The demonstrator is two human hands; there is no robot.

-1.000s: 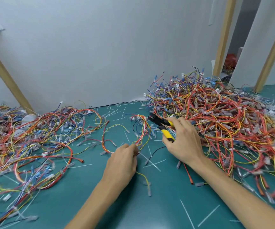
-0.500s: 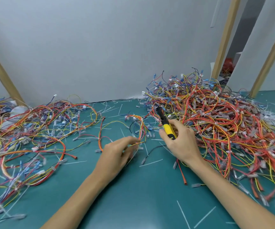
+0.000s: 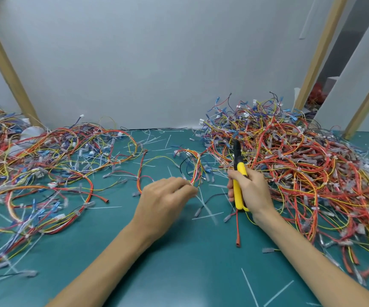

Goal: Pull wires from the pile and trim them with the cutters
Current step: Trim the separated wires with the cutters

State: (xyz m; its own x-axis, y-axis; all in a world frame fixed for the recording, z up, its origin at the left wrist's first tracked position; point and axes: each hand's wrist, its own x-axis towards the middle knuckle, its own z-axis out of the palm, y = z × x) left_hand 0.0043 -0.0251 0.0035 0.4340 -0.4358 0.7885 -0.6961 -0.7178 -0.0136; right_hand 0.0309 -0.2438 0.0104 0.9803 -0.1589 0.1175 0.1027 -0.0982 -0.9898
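A big tangled pile of red, orange, yellow and blue wires (image 3: 290, 156) fills the right of the green table. A small looped wire bundle (image 3: 193, 165) lies between the two piles in the middle. My left hand (image 3: 168, 196) pinches the near end of that bundle with its fingertips. My right hand (image 3: 249, 191) grips the yellow-handled cutters (image 3: 237, 173) upright, the black jaws pointing away toward the pile. The jaws look closed and hold no wire.
A second, flatter spread of wires (image 3: 46, 169) covers the left side. White cut cable ties (image 3: 203, 207) and loose wire ends litter the green mat (image 3: 179, 262). A grey wall and slanted wooden posts (image 3: 8, 69) stand behind.
My left hand has opened from a closed fist to a fingertip pinch on the bundle. My right hand turned the cutters from lying flat to pointing upright and drew back slightly.
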